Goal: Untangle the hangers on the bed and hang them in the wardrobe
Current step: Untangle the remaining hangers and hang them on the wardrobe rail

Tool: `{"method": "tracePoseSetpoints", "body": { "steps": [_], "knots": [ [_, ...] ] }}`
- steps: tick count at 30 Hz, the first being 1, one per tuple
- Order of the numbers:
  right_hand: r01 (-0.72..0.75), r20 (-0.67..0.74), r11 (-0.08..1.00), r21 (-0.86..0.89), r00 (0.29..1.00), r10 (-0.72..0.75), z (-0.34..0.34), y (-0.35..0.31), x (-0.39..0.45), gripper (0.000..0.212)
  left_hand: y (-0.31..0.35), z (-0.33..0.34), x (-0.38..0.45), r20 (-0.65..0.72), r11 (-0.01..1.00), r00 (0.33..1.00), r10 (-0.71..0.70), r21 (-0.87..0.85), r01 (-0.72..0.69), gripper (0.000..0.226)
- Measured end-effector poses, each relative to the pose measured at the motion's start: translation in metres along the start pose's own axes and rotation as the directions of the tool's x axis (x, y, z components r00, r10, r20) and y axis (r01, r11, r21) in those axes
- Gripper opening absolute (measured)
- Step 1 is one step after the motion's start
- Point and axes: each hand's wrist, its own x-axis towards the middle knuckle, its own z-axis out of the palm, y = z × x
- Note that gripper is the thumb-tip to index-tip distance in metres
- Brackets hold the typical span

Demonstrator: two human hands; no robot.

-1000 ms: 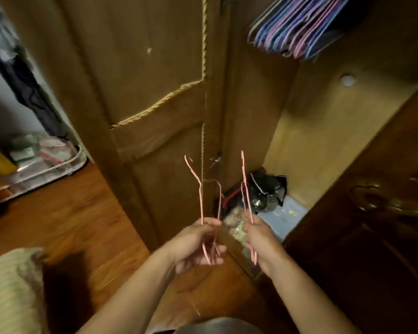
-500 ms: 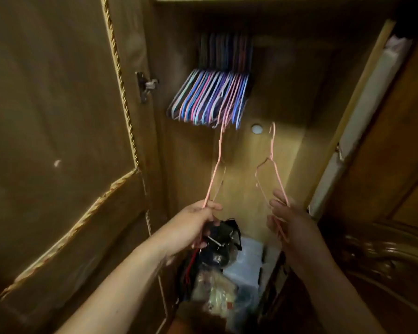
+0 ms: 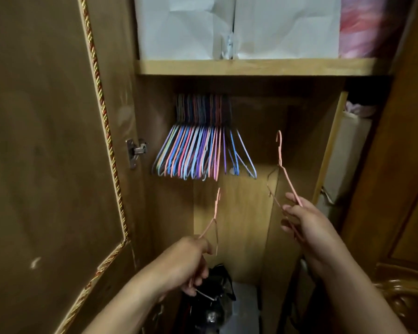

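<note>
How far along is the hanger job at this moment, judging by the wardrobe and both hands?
Done: a dense row of coloured hangers already hangs under the wardrobe shelf. In hand: the left hand grips one pink hanger and the right hand another pink hanger, apart from each other, so they look untangled, hooks raised toward the row. Left: hanging both. The bed is out of view, so any remaining pile cannot be judged.

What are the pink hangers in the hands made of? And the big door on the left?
Pink hangers: probably thin metal wire with a matte pink coating. They are very slim and bent into shape, and some stretches look bare and dark.
Door: looks like brown wood or wood-look board, smooth with a dull sheen, edged by a twisted gold and red cord.
</note>
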Motion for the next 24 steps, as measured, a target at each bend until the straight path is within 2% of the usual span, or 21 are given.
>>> {"method": "tracePoseSetpoints", "body": {
  "steps": [7,10,14,19,22,24],
  "knots": [
    [-0.036,0.000,0.997,-0.065,0.999,0.036,0.024,0.010,0.006,0.039,0.009,-0.011,0.006,0.095,1.000,0.995,0.017,-0.025,-0.014,0.029],
    [-0.043,-0.008,0.997,-0.069,0.999,0.043,0.022,0.008,0.007,0.039,0.027,0.002,0.019,0.086,0.997,0.995,0.045,-0.073,-0.039,0.028],
    [-0.004,-0.026,0.998,-0.069,1.000,0.002,0.013,-0.013,0.011,0.037,0.066,0.016,0.050,-0.001,0.974,0.982,0.189,-0.126,-0.187,0.025],
    [0.083,-0.046,0.993,-0.083,0.995,-0.087,0.004,-0.049,0.030,0.038,0.115,0.024,0.105,-0.172,0.919,0.911,0.375,-0.059,-0.390,0.023],
    [0.087,-0.053,0.992,-0.096,0.994,-0.092,0.008,-0.058,0.040,0.037,0.141,0.018,0.139,-0.258,0.893,0.861,0.438,0.015,-0.450,0.022],
    [0.078,-0.059,0.993,-0.092,0.995,-0.084,0.011,-0.060,0.045,0.037,0.159,0.010,0.161,-0.286,0.902,0.862,0.419,0.017,-0.432,0.022]
  ]
}}
